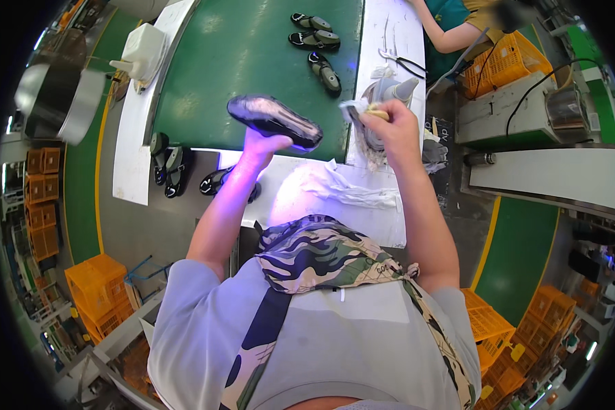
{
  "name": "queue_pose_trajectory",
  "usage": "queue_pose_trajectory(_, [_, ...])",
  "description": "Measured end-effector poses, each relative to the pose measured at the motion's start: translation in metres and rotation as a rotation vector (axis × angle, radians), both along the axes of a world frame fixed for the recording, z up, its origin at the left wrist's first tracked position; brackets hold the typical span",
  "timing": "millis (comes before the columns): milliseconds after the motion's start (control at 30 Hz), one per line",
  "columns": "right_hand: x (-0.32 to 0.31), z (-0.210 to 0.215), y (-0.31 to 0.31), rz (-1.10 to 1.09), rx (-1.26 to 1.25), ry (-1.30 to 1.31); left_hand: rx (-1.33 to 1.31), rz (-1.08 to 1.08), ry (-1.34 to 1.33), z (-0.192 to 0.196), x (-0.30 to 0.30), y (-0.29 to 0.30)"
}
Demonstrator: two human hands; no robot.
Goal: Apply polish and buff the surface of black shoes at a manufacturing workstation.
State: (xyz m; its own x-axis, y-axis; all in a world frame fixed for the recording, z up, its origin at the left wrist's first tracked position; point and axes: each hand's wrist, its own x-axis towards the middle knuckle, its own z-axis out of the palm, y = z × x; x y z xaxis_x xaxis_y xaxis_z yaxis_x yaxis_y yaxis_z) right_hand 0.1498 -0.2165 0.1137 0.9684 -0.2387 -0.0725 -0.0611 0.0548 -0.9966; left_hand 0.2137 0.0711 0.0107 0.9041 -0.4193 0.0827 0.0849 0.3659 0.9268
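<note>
My left hand (261,145) grips a glossy black shoe (275,120), its underside turned up, above the near end of the green conveyor belt (253,61). In my right hand (398,127) is a brush (375,113) with a pale yellowish handle, pinched between thumb and fingers. Its whitish, blurred head points left toward the shoe, apart from it. Below my right hand stands a smeared round container (370,141), partly hidden by the hand. A grey spouted bottle (402,89) is just beyond it.
Several black shoes lie on the belt, one a strapped shoe (324,74). More dark shoes (175,171) sit at the left. Pliers (410,65) and a white spouted container (142,55) flank the belt. A crumpled white cloth (348,188) lies before me. A co-worker's arm (444,34) is at upper right.
</note>
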Motion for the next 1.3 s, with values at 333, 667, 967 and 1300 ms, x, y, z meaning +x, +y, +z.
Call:
queue_pose_trajectory(333, [0.043,0.016,0.089,0.272,-0.069,-0.140,0.753,0.457,-1.292,0.113,-0.054,0.057])
queue_pose_trajectory(667, [0.044,0.024,0.153,0.429,0.055,-0.142,0.899,0.624,-1.384,0.135,-0.085,0.092])
queue_pose_trajectory(967, [0.031,0.024,0.169,0.600,0.319,-0.079,0.991,0.664,-1.259,0.125,-0.081,0.104])
queue_pose_trajectory(1300, [0.032,0.040,0.151,0.592,-0.015,-0.191,1.191,0.580,-1.080,0.113,-0.073,0.099])
